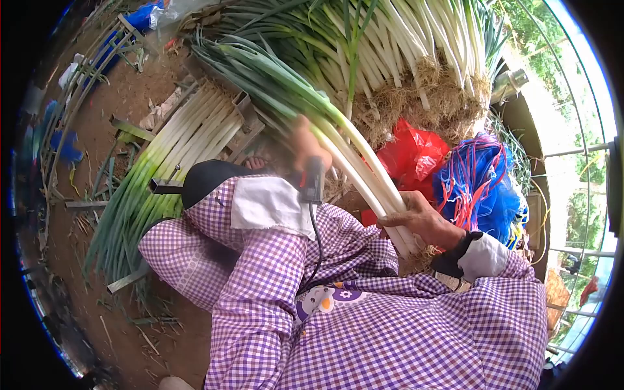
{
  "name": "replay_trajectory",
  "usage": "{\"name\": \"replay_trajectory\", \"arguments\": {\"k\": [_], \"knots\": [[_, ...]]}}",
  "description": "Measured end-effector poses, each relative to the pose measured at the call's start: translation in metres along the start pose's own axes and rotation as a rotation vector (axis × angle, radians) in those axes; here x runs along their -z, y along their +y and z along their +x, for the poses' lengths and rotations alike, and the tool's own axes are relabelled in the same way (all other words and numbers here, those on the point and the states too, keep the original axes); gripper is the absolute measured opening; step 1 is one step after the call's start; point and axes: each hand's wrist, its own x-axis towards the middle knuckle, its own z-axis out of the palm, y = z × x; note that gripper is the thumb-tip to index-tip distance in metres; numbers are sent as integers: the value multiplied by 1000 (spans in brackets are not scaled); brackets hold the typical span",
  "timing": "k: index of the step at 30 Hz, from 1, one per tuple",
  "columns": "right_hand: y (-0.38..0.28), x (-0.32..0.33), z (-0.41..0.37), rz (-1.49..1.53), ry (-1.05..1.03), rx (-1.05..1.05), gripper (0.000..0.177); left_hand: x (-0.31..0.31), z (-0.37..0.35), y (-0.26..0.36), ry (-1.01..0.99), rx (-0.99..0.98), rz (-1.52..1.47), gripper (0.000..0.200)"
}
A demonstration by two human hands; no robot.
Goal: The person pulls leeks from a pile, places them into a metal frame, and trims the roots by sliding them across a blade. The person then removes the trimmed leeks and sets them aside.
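From here I see the right hand (422, 221) wrapped round the white root end of the scallion bundle (354, 156), which slants towards far left, and the blurred left hand (304, 144) clutching the corded tool (313, 179) against it, so I reckon a slack grip could spill stalks.

Pile of green onions (416, 58), row of green onions (188, 136), red bag (413, 153), blue string (478, 179), dirt ground (84, 260).
Pile with roots at top centre; row laid at left; bag just beside tangled string, centre right.
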Motion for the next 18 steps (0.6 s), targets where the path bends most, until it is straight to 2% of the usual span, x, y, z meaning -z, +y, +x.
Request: {"name": "replay_trajectory", "arguments": {"k": [2,5,6,10,12,14,16,18], "knots": [[4,-1,-1,36,-7,15,48,17,15,-7,-167,-36,-12,49],[6,-4,-8,126,-27,90,47,-15,-26,5,13,75,-7,49],[8,-4,-9,96,-8,115,47,-21,-38,8,-5,78,-24,50],[14,-2,-12,-10,49,196,49,8,2,-2,-142,-9,83,52],[9,-1,-15,-191,98,210,49,11,5,2,-158,-45,188,56],[5,1,-16,-308,146,214,51,11,7,7,-201,-60,162,60],[2,3,-18,-345,195,235,52,-31,-63,33,-270,-13,-43,66],[-2,8,-18,-405,219,256,52,-28,-55,43,-277,-90,-72,71]]}}
